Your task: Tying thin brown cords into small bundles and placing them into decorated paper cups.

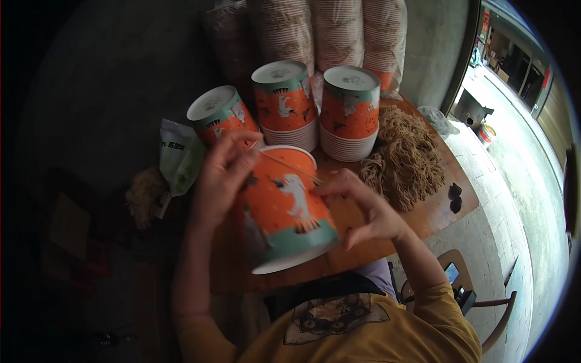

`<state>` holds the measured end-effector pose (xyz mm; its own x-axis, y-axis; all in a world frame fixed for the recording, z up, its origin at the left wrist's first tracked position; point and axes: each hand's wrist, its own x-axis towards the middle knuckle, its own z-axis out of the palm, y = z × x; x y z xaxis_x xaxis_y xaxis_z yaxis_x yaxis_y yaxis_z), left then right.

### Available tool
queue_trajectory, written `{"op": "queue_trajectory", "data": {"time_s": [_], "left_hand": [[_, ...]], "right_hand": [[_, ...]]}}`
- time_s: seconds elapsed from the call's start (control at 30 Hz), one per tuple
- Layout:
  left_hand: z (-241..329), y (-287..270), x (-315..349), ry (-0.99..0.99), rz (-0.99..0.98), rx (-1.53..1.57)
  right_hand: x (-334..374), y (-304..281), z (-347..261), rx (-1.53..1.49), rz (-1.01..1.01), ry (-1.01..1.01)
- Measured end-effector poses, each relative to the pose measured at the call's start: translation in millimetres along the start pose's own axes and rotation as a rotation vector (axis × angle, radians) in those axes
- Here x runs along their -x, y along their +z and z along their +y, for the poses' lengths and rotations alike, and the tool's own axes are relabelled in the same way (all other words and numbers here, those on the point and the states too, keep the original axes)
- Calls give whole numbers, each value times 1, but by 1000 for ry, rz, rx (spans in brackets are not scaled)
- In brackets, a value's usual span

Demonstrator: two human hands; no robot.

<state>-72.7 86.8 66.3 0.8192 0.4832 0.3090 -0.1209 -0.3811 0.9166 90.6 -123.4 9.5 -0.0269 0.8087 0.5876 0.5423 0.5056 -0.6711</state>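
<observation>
An orange paper bucket [272,199] with a green band and white animal figures is tilted in front of me, its white base toward my body and its rim away. A thin tan cord [290,164] stretches across the side just below the rim. My left hand [225,172] is closed in a pinch on the cord's left end, by the rim. At the right side of the bucket, my right hand [366,209] pinches the other end between thumb and forefinger, its lower fingers loosely curled. What supports the bucket from beneath is hidden.
Upside-down bucket stacks [284,106] stand behind, with plastic-wrapped stacks [339,36] at the back. A heap of tan cords [405,157] lies right on the wooden table [430,215], near a small black object [454,198]. A white-green bag [180,157] stands left; a chair [457,272] is lower right.
</observation>
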Motion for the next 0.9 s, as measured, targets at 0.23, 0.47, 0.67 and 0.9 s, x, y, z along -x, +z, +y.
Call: {"op": "queue_trajectory", "data": {"time_s": [0.23,0.47,0.67,0.9], "left_hand": [[-25,-118,-98,-3,78,326],[-67,-133,-120,489,255,127],[-110,-109,-117,424,297,-105],[-165,-114,-113,305,276,-94]], "right_hand": [[-123,23,36,210,375,-107],[-247,-2,103,235,658,150],[-251,1,120,204,465,320],[-187,-33,96,534,516,131]]}}
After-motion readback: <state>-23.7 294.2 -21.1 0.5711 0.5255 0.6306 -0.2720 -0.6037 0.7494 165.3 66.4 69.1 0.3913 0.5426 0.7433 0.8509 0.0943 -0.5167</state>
